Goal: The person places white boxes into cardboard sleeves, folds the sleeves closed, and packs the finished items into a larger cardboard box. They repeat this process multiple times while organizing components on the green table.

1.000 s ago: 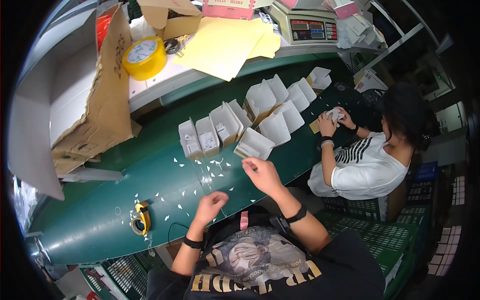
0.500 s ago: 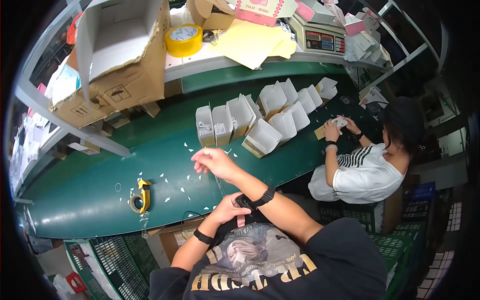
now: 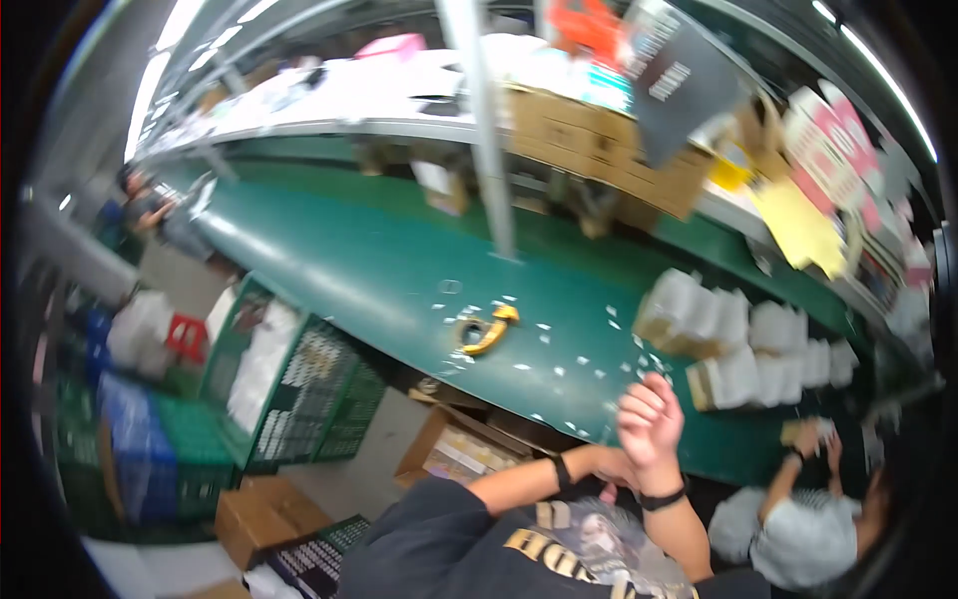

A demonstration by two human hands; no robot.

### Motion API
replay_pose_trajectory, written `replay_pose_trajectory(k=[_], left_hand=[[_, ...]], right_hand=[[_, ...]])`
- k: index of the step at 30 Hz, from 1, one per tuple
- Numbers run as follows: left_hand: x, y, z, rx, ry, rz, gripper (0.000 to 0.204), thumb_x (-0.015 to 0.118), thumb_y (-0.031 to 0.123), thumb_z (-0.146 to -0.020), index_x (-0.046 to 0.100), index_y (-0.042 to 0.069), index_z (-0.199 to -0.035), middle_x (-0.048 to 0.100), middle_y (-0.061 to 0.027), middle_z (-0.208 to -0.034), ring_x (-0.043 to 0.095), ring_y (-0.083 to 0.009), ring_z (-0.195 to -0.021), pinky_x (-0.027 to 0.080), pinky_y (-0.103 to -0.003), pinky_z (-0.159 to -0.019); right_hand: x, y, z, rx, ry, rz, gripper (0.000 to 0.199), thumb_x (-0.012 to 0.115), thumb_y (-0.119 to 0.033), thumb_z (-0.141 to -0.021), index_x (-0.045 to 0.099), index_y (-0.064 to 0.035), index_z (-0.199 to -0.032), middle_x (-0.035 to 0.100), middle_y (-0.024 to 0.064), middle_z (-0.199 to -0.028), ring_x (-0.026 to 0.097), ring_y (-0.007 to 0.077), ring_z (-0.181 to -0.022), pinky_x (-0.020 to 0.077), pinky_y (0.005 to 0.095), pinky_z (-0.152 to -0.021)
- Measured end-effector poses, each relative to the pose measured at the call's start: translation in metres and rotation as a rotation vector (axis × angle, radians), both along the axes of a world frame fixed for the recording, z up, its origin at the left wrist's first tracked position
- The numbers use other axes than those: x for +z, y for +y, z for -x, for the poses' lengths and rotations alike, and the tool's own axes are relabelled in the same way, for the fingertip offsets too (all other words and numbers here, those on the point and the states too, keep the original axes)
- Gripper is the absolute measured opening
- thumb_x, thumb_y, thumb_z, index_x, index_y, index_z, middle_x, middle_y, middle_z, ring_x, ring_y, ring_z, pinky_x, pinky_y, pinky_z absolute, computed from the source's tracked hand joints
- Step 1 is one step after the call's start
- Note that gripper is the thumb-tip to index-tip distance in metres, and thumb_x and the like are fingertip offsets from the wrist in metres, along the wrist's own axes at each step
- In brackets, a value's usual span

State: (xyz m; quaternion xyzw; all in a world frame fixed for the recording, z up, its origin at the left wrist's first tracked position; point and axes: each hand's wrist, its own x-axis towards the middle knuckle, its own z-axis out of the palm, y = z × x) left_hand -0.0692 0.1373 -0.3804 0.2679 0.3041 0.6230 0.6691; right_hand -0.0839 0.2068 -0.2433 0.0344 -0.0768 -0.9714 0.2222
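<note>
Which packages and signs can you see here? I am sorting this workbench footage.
White packets: rows standing on the green table, right.
Cardboard boxes: brown, on the shelf behind.
Dark sign: tilted, hanging above them.
Open carton: brown, under the table edge.

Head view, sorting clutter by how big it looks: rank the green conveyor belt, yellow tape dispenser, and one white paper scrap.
1. green conveyor belt, by far the largest.
2. yellow tape dispenser.
3. white paper scrap, smallest.
The picture is blurred, but the order is clear.

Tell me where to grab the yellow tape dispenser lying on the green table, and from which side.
Grip the yellow tape dispenser by its curved yellow handle, probably from above: it lies flat on the green table, clear of the white boxes. The blur hides finer detail.
</note>
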Motion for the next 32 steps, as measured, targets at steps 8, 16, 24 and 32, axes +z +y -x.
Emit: replay_pose_trajectory(k=[8, 16, 24, 32], left_hand=[[-0.015, -0.062, 0.016, 1.079, -0.196, -0.009, 0.024, 0.057, 0.020, -0.094, 0.052, 0.004, -0.111, 0.061, -0.0039, -0.092, 0.061, -0.0133, -0.083, 0.052, -0.029, -0.078], [0.116, -0.129, 0.021, 1.500, -0.278, -0.515, 0.016, 0.047, 0.022, -0.096, 0.051, 0.007, -0.101, 0.056, -0.0041, -0.082, 0.056, -0.0141, -0.075, 0.050, -0.031, -0.072], [0.202, -0.145, 0.018, 1.334, -0.112, -0.927, 0.014, 0.046, 0.020, -0.095, 0.050, 0.007, -0.092, 0.053, -0.0048, -0.072, 0.051, -0.0141, -0.067, 0.046, -0.032, -0.062], [0.187, -0.176, 0.028, 1.686, 0.189, -0.600, 0.017, 0.048, 0.022, -0.095, 0.051, 0.006, -0.092, 0.054, -0.0059, -0.071, 0.052, -0.0158, -0.067, 0.047, -0.032, -0.064]], right_hand=[[-0.075, 0.034, -0.010, 0.026, 0.446, -1.637, 0.019, 0.049, -0.020, -0.097, 0.054, -0.0033, -0.105, 0.058, 0.0062, -0.080, 0.058, 0.0161, -0.074, 0.0479, 0.0293, -0.066], [-0.101, -0.044, -0.043, 0.406, 0.407, -1.186, 0.036, 0.051, -0.029, -0.096, 0.049, -0.0062, -0.124, 0.060, 0.0130, -0.108, 0.061, 0.0212, -0.097, 0.0508, 0.0343, -0.081], [-0.037, -0.116, -0.084, 0.719, 0.097, -0.695, 0.053, 0.043, -0.049, -0.095, 0.048, -0.0081, -0.128, 0.060, 0.0137, -0.116, 0.059, 0.0285, -0.106, 0.0466, 0.0415, -0.095], [-0.006, -0.114, -0.101, 0.228, 0.842, -1.552, 0.089, 0.063, -0.059, -0.081, 0.026, -0.0082, -0.143, 0.042, 0.0146, -0.139, 0.049, 0.0311, -0.123, 0.0399, 0.0404, -0.103]])
